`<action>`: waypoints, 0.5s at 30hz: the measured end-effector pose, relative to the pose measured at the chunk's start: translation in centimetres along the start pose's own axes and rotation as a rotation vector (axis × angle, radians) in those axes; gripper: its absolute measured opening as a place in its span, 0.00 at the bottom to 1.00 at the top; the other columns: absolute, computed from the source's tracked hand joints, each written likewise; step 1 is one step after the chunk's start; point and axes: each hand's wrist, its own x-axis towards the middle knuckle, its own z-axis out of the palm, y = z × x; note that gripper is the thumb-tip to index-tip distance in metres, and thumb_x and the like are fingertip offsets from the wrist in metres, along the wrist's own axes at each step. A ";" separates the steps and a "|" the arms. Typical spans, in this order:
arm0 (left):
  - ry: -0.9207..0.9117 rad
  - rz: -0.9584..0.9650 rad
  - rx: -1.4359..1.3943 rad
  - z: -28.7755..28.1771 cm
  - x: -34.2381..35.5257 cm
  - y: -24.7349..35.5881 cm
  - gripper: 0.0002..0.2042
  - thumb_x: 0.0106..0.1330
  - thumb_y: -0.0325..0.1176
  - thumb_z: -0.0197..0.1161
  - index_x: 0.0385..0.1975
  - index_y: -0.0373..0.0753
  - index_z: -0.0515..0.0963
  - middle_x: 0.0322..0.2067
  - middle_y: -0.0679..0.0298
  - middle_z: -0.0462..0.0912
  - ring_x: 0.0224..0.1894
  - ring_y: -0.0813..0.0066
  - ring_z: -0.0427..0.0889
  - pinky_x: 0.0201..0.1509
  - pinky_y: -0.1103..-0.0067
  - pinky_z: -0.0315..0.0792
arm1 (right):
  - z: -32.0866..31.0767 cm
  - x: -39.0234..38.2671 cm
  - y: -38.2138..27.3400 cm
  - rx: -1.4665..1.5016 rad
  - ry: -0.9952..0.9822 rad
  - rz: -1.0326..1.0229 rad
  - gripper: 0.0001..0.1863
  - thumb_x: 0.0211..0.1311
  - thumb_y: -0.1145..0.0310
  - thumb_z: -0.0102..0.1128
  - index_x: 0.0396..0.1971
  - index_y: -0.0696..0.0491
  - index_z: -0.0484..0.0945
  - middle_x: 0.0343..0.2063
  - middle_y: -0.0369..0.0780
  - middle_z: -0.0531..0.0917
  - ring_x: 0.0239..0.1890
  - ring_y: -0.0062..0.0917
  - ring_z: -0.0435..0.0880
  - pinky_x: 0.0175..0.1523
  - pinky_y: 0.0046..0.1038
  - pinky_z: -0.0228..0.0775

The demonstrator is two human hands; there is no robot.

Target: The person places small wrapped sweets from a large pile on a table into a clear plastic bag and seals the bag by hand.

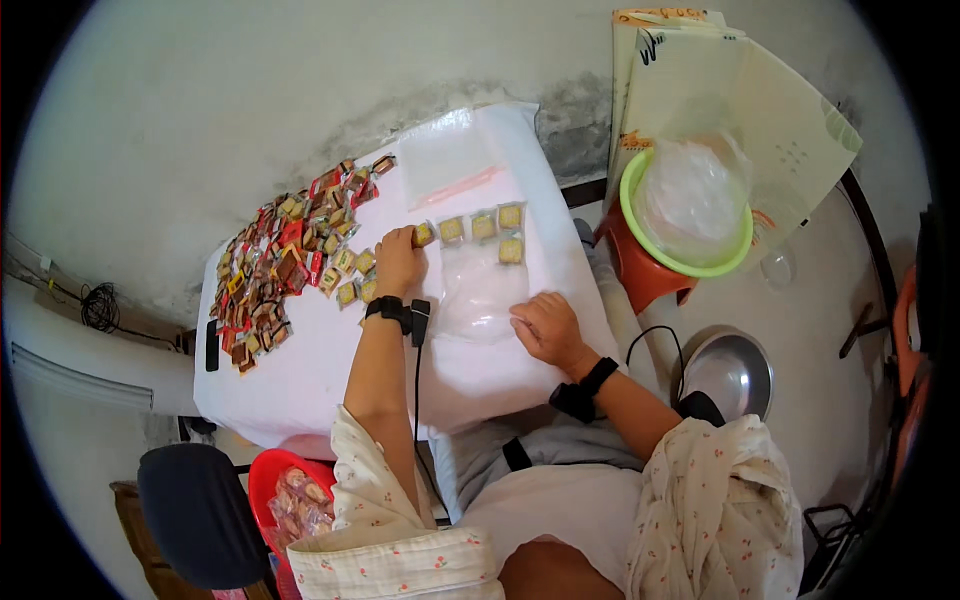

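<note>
My left hand [400,262] has its fingers closed on a small square wrapped biscuit [422,235], yellowish in a clear wrapper, at the left end of a row. Three like it, one of them a wrapped biscuit [483,226], continue that row to the right, and another wrapped biscuit [511,250] sits just below the row's right end. Under these spreads a clear plastic bag [480,295], flat on the white-covered table [470,385]. My right hand [548,328] is closed at the bag's lower right edge, fingertips pinching it.
A heap of mixed wrapped snacks [285,255] covers the table's left side. Flat clear bags [450,165] lie at the far edge. On the right, a green basin [628,205] of plastic bags stands on a red stool [640,265]. A metal bowl [755,365] is on the floor.
</note>
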 end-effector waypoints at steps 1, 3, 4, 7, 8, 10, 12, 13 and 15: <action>-0.017 0.010 -0.004 -0.5 -0.4 -0.3 0.19 0.55 0.33 0.62 0.47 0.37 0.74 0.46 0.50 0.76 0.50 0.51 0.74 0.51 0.62 0.70 | 0.1 0.1 -0.2 0.011 -0.003 -0.003 0.06 0.50 0.74 0.61 0.29 0.53 0.76 0.21 0.40 0.76 0.27 0.35 0.75 0.38 0.34 0.65; 0.027 0.008 -0.090 -1.6 -1.7 0.9 0.18 0.55 0.33 0.62 0.47 0.36 0.74 0.46 0.51 0.76 0.48 0.53 0.76 0.50 0.63 0.71 | -0.4 0.0 0.1 -0.020 -0.005 0.001 0.06 0.50 0.74 0.62 0.29 0.54 0.76 0.21 0.40 0.76 0.27 0.35 0.75 0.37 0.34 0.65; 0.081 0.000 -0.170 -2.1 -2.7 1.3 0.18 0.55 0.33 0.62 0.46 0.35 0.74 0.45 0.51 0.76 0.46 0.54 0.77 0.50 0.65 0.71 | -0.5 -0.1 0.2 -0.017 -0.003 0.004 0.06 0.50 0.74 0.62 0.29 0.54 0.76 0.21 0.40 0.76 0.27 0.35 0.75 0.37 0.34 0.65; 0.281 -0.109 -0.493 -2.7 -7.0 -0.2 0.17 0.55 0.30 0.63 0.45 0.35 0.74 0.40 0.57 0.76 0.42 0.63 0.76 0.47 0.71 0.72 | 0.0 0.2 0.0 0.017 0.003 -0.009 0.06 0.50 0.74 0.61 0.30 0.54 0.76 0.21 0.40 0.76 0.26 0.34 0.75 0.37 0.34 0.65; 0.277 -0.112 -0.487 -2.9 -8.5 0.2 0.17 0.55 0.30 0.63 0.45 0.35 0.74 0.40 0.57 0.76 0.42 0.63 0.76 0.47 0.71 0.72 | -0.1 0.2 0.1 0.016 0.014 -0.008 0.06 0.50 0.75 0.61 0.30 0.54 0.76 0.21 0.40 0.76 0.26 0.34 0.75 0.37 0.34 0.65; 0.370 -0.246 -0.955 -3.1 -12.2 2.3 0.17 0.57 0.30 0.64 0.46 0.35 0.73 0.40 0.62 0.75 0.41 0.72 0.75 0.46 0.76 0.71 | -0.1 0.1 0.1 0.021 0.026 -0.004 0.06 0.51 0.75 0.61 0.30 0.54 0.76 0.21 0.40 0.76 0.26 0.34 0.75 0.37 0.34 0.66; 0.220 -0.198 -1.064 -3.4 -16.3 5.8 0.20 0.54 0.26 0.63 0.48 0.33 0.72 0.41 0.66 0.75 0.42 0.76 0.74 0.48 0.78 0.70 | -0.5 -0.1 0.4 0.013 0.048 0.035 0.05 0.51 0.76 0.61 0.30 0.55 0.76 0.22 0.40 0.77 0.26 0.34 0.76 0.37 0.34 0.66; 0.155 -0.118 -1.067 -3.8 -18.3 7.9 0.20 0.54 0.25 0.62 0.49 0.33 0.72 0.41 0.64 0.75 0.42 0.75 0.75 0.48 0.78 0.70 | -0.3 -0.1 0.4 0.020 0.045 0.033 0.05 0.51 0.76 0.61 0.30 0.55 0.76 0.22 0.40 0.77 0.26 0.34 0.76 0.37 0.34 0.66; 0.084 -0.020 -0.986 -4.0 -20.1 11.2 0.20 0.54 0.24 0.62 0.50 0.33 0.72 0.41 0.62 0.76 0.42 0.72 0.76 0.48 0.77 0.71 | 0.0 0.1 0.0 0.020 0.042 0.026 0.05 0.52 0.75 0.61 0.30 0.55 0.77 0.22 0.40 0.78 0.27 0.34 0.76 0.38 0.34 0.66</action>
